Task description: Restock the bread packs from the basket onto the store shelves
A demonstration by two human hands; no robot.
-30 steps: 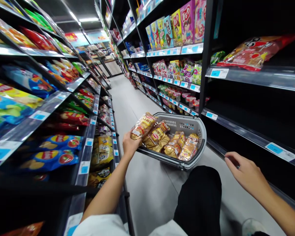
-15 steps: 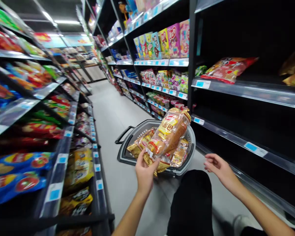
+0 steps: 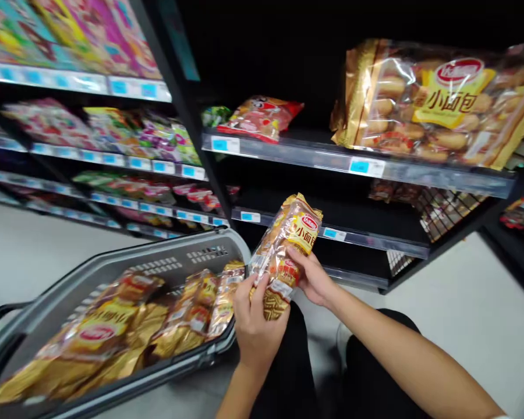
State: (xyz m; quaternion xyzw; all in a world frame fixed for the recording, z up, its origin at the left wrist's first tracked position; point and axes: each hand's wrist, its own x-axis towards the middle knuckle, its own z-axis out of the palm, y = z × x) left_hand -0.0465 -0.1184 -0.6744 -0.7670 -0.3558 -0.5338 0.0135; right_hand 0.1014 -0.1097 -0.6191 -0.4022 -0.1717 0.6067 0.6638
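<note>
Your bread bag is glossy, crinkled plastic; the left basket, smooth matt plastic; the far shelf edge, shiny plastic.

Basket cropped left; pouches blurred (candy, perhaps).

Gold-patterned clear packet, red oval logo on yellow; black-trimmed grey basket

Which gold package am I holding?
The gold-and-clear plastic package between your left hand and right hand; others sit in the grey plastic basket or on the black shelf.
</note>
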